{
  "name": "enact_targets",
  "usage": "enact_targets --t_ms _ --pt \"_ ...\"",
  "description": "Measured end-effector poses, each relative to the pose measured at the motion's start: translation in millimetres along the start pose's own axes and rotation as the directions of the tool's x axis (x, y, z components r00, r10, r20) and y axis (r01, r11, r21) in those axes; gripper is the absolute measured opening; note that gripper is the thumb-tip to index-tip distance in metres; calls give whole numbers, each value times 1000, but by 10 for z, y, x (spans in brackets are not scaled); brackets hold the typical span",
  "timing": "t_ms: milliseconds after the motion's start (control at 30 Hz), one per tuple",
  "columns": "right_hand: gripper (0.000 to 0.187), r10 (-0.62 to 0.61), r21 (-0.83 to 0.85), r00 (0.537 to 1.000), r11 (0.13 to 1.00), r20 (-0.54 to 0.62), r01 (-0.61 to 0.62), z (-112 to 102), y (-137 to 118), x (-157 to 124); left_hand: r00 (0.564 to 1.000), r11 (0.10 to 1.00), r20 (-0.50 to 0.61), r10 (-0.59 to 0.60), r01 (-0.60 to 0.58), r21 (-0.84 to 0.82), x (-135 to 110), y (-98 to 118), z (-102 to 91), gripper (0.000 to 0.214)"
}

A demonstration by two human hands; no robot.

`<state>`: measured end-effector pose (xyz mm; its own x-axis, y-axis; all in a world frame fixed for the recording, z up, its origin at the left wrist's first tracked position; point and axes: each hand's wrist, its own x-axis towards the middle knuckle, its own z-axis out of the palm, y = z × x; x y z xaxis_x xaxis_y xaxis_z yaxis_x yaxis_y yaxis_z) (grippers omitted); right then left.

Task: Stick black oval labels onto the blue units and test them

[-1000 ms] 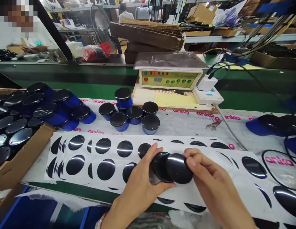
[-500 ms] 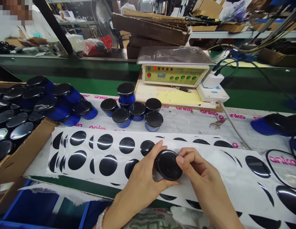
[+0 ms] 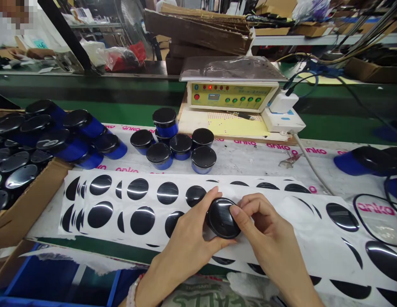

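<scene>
Glossy black oval piece [image 3: 222, 218] grasped between both hands, over the table [image 3: 246, 162].
Left hand [image 3: 182, 256] cupping its near edge, right hand [image 3: 265, 226] pinching its right side; white sheets of black oval stickers [image 3: 115, 200] directly beneath, blue cups with black tops [image 3: 181, 147] farther back.

Yellow control box [image 3: 230, 97] | standing fan [image 3: 132, 25] | flattened cardboard stack [image 3: 197, 32] | power strip [image 3: 281, 124]
</scene>
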<state>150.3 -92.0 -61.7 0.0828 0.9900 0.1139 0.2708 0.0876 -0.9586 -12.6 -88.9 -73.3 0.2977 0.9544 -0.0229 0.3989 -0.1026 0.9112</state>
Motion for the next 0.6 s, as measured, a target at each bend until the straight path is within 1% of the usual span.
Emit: enact_targets --t_ms 267,367,433,500,567,600 --pt "26 -14 -84 1000 996 18 16 -16 -27 14 1000 998 3 21 -21 54 -15 -2 11 102" --pt "30 -4 -196 999 980 43 12 -31 -60 27 994 984 4 105 -105 143 -28 -38 13 100" --pt "34 48 -329 995 944 82 -19 -79 -87 54 978 943 30 208 -208 259 -22 -53 11 92" --pt "44 90 -484 989 875 120 -21 -181 -108 103 945 861 67 320 -319 396 -11 -41 13 78" --pt "55 67 -600 991 800 119 18 -335 -109 175 910 764 120 396 -399 507 -14 -2 14 62" --pt "57 28 -629 995 776 95 38 -423 -100 220 893 721 151 424 -433 541 -25 24 6 55"
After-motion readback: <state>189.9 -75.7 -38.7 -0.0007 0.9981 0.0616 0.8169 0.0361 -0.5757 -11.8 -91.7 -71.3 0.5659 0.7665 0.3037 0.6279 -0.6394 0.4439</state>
